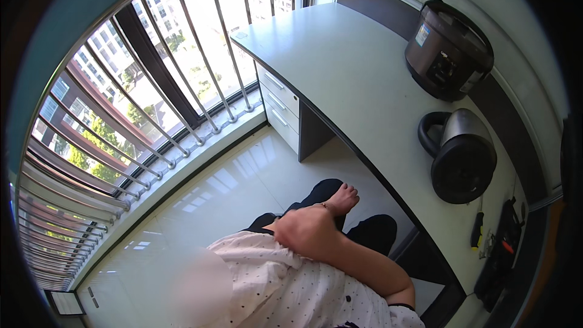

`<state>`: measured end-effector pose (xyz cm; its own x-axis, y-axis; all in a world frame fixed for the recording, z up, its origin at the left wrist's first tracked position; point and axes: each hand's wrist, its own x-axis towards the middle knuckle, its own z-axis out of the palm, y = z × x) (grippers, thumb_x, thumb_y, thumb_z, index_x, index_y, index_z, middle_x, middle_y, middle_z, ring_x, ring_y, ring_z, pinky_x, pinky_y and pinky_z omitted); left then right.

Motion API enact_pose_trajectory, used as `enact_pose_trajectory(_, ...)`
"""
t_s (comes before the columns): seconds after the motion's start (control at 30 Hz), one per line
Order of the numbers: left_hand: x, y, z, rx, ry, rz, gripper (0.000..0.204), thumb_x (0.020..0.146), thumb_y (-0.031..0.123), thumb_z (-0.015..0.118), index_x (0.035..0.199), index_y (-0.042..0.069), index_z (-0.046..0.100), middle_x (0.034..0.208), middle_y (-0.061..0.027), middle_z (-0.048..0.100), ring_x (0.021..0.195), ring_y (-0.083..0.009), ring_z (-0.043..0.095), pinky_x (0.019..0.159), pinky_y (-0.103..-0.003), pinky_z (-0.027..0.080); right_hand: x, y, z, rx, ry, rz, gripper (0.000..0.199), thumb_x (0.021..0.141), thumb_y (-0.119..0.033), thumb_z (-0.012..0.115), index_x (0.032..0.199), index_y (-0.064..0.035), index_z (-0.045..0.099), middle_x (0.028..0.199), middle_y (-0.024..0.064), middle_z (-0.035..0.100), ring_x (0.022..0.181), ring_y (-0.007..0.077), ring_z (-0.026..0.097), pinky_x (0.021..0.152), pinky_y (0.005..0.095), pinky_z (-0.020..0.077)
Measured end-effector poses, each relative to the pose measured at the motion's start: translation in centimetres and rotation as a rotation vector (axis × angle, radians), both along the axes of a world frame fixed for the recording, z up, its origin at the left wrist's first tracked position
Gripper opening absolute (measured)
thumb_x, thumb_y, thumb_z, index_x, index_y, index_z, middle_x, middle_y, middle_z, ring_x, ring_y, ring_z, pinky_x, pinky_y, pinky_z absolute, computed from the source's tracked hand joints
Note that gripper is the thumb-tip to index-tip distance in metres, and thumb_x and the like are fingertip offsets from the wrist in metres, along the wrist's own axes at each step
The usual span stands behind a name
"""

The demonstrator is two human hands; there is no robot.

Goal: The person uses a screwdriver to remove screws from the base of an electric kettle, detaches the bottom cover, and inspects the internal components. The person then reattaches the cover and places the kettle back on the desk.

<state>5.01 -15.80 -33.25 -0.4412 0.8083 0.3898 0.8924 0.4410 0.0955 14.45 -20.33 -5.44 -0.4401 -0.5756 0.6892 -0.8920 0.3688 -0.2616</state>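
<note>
My right hand (308, 229) reaches across my body and lies over my left forearm, near the polka-dot shirt (267, 273). Its fingers curl under and away from view, and whatever they close on is hidden. Beyond it, my left hand (344, 198) rests by my dark trousers (375, 231), fingers folded in with nothing seen in them. A thin bracelet circles that wrist. Neither hand touches the desk. On the desk to the right, an electric kettle (464, 170) with a steel body and black handle shows its round black base toward me.
A brown rice cooker (449, 51) stands behind the kettle on the pale desk (340, 67). Nearer lie a yellow-and-black screwdriver (478, 231) and a black tool pouch (498, 255). Drawers (280, 106) sit under the desk's far end. Metal bars (164, 54) line the window at left.
</note>
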Motion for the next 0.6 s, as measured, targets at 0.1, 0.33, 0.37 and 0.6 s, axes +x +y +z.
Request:
enact_pose_trajectory(0.1,0.3,0.5,0.0,-0.040,0.017,-0.045,0.004,0.072,0.015,0.059,0.072,0.011,0.059,0.078,-0.0035,0.055,0.083,-0.0211,0.052,0.074,-0.036,0.038,0.7,-0.3,-1.5,0.012,-0.011,-0.083,0.017,0.079,-0.017,0.062,0.070,-0.0093,0.050,0.058,0.0028,0.051,0.049,0.0176,0.055,0.044,0.0300,0.0452)
enact_pose_trajectory(0.33,0.2,0.5,-0.4,-0.005,0.079,-0.038,0.005,0.071,0.016,0.060,0.072,0.012,0.059,0.078,-0.0024,0.055,0.081,-0.0201,0.053,0.073,-0.035,0.039,-0.2,0.8,0.2,-0.060,-0.167,-0.167,0.018,0.081,-0.017,0.061,0.070,-0.0081,0.049,0.059,0.0040,0.054,0.052,0.0200,0.059,0.045,0.0314,0.0464)
enact_pose_trajectory(0.37,0.2,0.6,-0.3,-0.022,0.078,-0.060,0.005,0.070,0.017,0.061,0.072,0.012,0.059,0.078,-0.0020,0.055,0.081,-0.0199,0.053,0.073,-0.035,0.039,0.3,-0.1,-0.9,-0.037,-0.186,-0.084,0.018,0.081,-0.017,0.061,0.070,-0.0082,0.049,0.059,0.0042,0.054,0.052,0.0200,0.059,0.045,0.0314,0.0465)
enact_pose_trajectory(0.6,-0.2,0.5,-1.4,-0.009,0.084,-0.046,0.005,0.070,0.016,0.061,0.072,0.012,0.059,0.078,-0.0014,0.055,0.082,-0.0197,0.053,0.073,-0.035,0.038,-0.4,1.0,-0.1,0.033,-0.103,-0.181,0.018,0.078,-0.015,0.066,0.068,-0.0083,0.053,0.057,0.0059,0.054,0.049,0.0199,0.057,0.045,0.0322,0.0464)
